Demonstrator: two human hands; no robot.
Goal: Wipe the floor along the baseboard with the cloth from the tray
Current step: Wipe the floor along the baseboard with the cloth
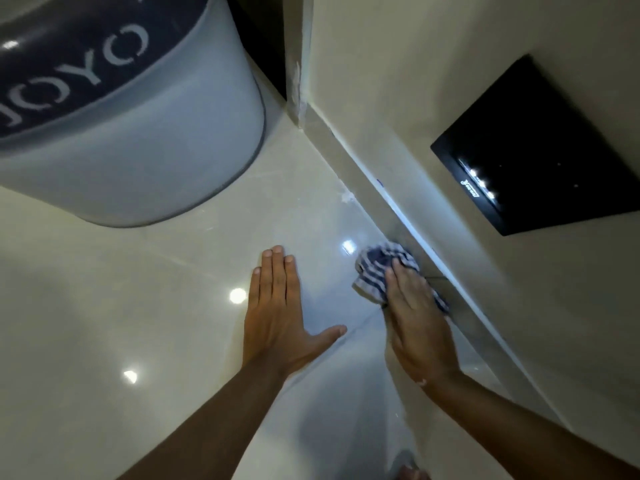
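A blue-and-white striped cloth (377,268) lies bunched on the glossy cream floor (173,323), right against the baseboard (398,220). My right hand (415,317) presses flat on top of the cloth, fingers pointing toward the wall, with part of the cloth showing beyond the fingertips. My left hand (280,313) rests flat on the floor to the left of the cloth, fingers together and thumb spread, holding nothing. The tray is not in view.
A large pale grey drum (156,133) with a dark lid lettered JOYO stands on the floor at the upper left. A black switch panel (540,147) is set in the cream wall at right. A wall corner (298,81) juts out at the top centre.
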